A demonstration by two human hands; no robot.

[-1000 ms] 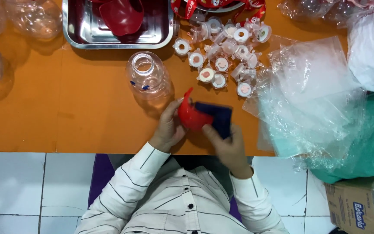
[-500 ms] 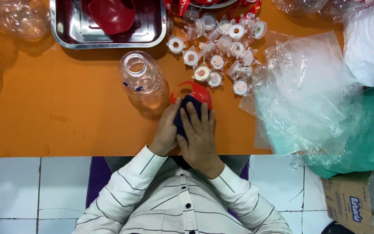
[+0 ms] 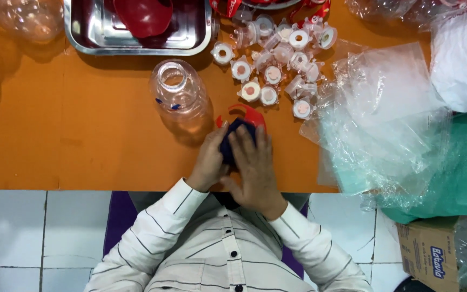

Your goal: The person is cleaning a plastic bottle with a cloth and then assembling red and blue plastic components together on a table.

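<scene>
A: Currently, where are the hands and what do they hold?

B: Both hands meet at the near edge of the orange surface (image 3: 82,146). The left hand (image 3: 210,162) grips a dark blue cloth (image 3: 232,141) from the side, fingers curled around it. The right hand (image 3: 254,162) lies flat over the cloth, fingers (image 3: 247,141) together and pressing down on it. A red lid (image 3: 247,113) sticks out from under the cloth, on the far side of the hands.

A: What stands around them?

B: One clear plastic bottle (image 3: 178,96), upright and open at the top, stands just beyond the left hand, near the lid but not touching it. Beyond the bottle lies one steel tray (image 3: 136,47) holding one red bowl-shaped piece (image 3: 144,15). To the right of the tray sits a cluster of small clear caps (image 3: 277,70) with white and pink centres, roughly a dozen; the pile overlaps, so an exact count cannot be given.

A: And to the right?

B: A heap of clear plastic bags (image 3: 379,119) lies just beside the caps, over a green sheet (image 3: 460,162). One white bundle (image 3: 463,59) rests at the far right. One cardboard box (image 3: 433,254) stands on the tiled floor (image 3: 28,232). More clear bottles (image 3: 22,21) lie at the far left; their number cannot be told.
</scene>
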